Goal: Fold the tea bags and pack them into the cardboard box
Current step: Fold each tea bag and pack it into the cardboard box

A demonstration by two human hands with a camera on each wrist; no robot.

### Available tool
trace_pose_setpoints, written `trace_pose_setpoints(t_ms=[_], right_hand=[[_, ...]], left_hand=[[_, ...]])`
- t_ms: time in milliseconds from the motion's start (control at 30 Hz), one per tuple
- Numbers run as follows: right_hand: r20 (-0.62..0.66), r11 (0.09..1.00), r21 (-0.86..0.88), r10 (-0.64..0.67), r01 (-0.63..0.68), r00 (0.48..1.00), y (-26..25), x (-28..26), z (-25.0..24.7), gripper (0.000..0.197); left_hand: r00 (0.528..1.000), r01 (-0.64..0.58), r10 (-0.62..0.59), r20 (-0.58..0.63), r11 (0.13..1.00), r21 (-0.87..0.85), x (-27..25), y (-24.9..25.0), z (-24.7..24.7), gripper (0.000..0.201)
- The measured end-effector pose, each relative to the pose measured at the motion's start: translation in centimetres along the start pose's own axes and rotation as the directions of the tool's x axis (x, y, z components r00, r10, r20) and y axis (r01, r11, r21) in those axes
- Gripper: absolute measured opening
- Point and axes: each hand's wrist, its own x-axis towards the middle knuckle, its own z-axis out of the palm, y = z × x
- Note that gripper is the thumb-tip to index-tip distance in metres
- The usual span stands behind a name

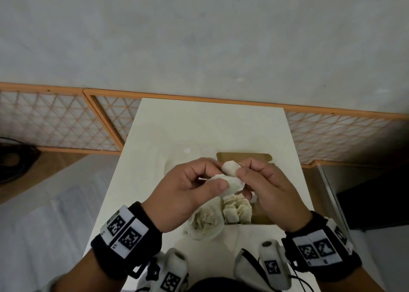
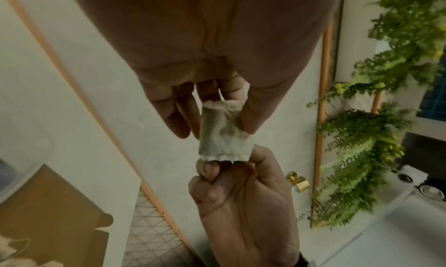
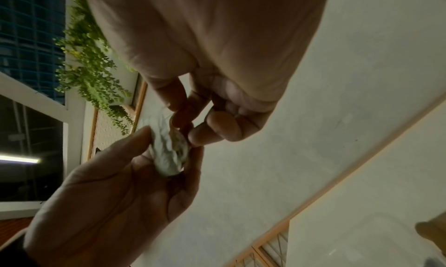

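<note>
Your left hand (image 1: 188, 188) and right hand (image 1: 267, 187) both pinch one tea bag (image 1: 230, 176), lifted above cardboard box (image 1: 243, 157) at table (image 1: 199, 123) centre, likely so fold forms freely. Folded bags (image 1: 236, 209) already in box; loose pile (image 1: 205, 222) just left.

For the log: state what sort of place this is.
Probably a home or office room, not a factory: a small white table against a plain wall, wood-framed lattice panels along its base, and trailing green plants beside a window.
</note>
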Motion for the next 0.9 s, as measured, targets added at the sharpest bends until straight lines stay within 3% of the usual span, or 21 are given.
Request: trace_pose_setpoints(t_ms=[333,467,567,733,900], right_hand=[[0.03,0.962,-0.218,-0.159,0.162,0.987,-1.3,-1.3,0.3,0.032],[0.087,0.913,-0.348,-0.192,0.21,0.978,-1.9,-1.4,0.3,0.03],[0.17,0.822,-0.497,-0.222,0.278,0.96,-2.6,-1.4,-0.3,0.026],[0.21,0.695,-0.628,-0.281,0.349,0.936,-4.3,-1.2,-1.8,0.02],[0.136,0.715,-0.63,-0.283,0.303,0.949,-3.7,0.2,-2.9,0.021]], left_hand=[[0.997,-0.014,0.02,-0.08,0.997,0.082,-0.1,0.4,0.8,0.009],[0.992,0.01,-0.004,-0.126,0.999,0.046,-0.3,0.2,0.9,0.028],[0.996,0.021,-0.009,-0.086,0.991,0.13,-0.4,0.4,0.8,0.006],[0.995,0.008,0.016,-0.095,0.97,0.242,-0.5,0.0,0.6,0.005],[0.997,-0.034,0.052,-0.06,0.965,0.261,-0.6,0.2,1.0,0.008]])
